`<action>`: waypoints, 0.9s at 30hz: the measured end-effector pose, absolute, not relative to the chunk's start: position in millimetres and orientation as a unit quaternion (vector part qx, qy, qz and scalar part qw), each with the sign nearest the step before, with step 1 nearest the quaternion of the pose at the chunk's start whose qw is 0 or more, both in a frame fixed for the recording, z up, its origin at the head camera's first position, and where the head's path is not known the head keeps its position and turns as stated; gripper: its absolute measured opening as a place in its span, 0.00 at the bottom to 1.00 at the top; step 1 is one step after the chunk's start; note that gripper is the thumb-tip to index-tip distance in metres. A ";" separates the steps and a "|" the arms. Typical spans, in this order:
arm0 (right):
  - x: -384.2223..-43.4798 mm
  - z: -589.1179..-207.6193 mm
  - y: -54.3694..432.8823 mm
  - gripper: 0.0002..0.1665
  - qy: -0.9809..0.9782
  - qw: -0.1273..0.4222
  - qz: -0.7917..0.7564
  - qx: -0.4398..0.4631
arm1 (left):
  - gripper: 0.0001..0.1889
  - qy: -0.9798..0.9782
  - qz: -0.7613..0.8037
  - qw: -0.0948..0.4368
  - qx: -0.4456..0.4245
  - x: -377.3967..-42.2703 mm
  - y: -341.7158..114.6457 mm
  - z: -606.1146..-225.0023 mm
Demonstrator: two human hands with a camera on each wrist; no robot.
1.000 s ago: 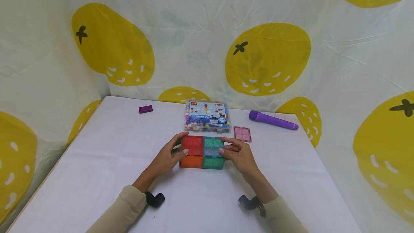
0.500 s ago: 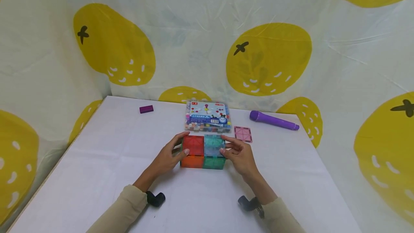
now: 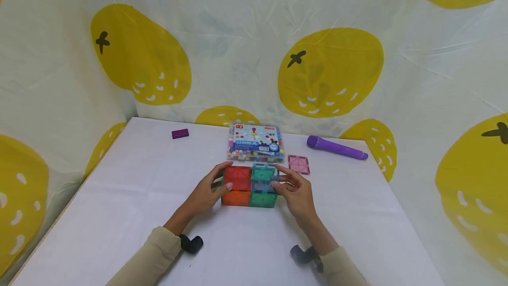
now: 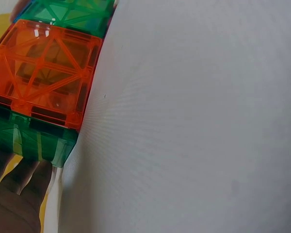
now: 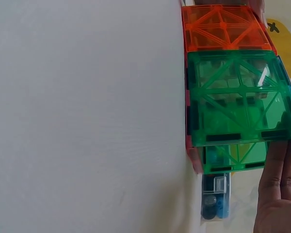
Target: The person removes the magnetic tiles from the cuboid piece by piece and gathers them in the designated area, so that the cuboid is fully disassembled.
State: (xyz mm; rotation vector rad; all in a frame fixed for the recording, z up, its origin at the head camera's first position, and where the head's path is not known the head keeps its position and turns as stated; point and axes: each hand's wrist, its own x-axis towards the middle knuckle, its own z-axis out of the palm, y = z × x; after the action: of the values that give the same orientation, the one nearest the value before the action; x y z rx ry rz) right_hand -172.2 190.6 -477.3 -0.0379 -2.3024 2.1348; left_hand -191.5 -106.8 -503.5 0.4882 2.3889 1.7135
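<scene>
A box built of translucent magnetic tiles stands mid-table in the head view. Its top has a red tile (image 3: 239, 178) on the left and a blue tile (image 3: 262, 184) on the right. An orange tile (image 4: 43, 73) and a green tile (image 5: 237, 97) form the front. My left hand (image 3: 203, 194) grips the left end, thumb over the red tile and fingers behind. A dark green tile (image 4: 29, 138) covers that end. My right hand (image 3: 296, 193) pinches the blue tile by its right edge. This tile sits slightly askew, its right edge sticking out past the green front.
Behind the box lies a clear case (image 3: 255, 142) of small coloured pieces. A pink magnetic tile (image 3: 299, 164) lies to its right, with a purple microphone (image 3: 337, 148) beyond. At the back left is a small purple block (image 3: 180, 133). A fruit-print curtain (image 3: 238, 56) hangs behind the table.
The blue tile has shifted slightly right and back on the top, along with my right hand. My left hand and the rest of the box have stayed in place.
</scene>
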 end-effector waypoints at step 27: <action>-187.8 -459.9 233.2 0.30 -0.725 0.042 0.685 -0.059 | 0.36 0.792 0.578 0.065 0.186 -194.3 -107.9 -509.3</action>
State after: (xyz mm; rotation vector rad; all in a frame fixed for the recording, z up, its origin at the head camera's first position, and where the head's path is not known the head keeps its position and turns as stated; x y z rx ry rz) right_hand -187.8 233.2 -459.9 -0.1805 -2.2174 2.0963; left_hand -194.3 -107.9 -509.3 0.5629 2.3897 1.7456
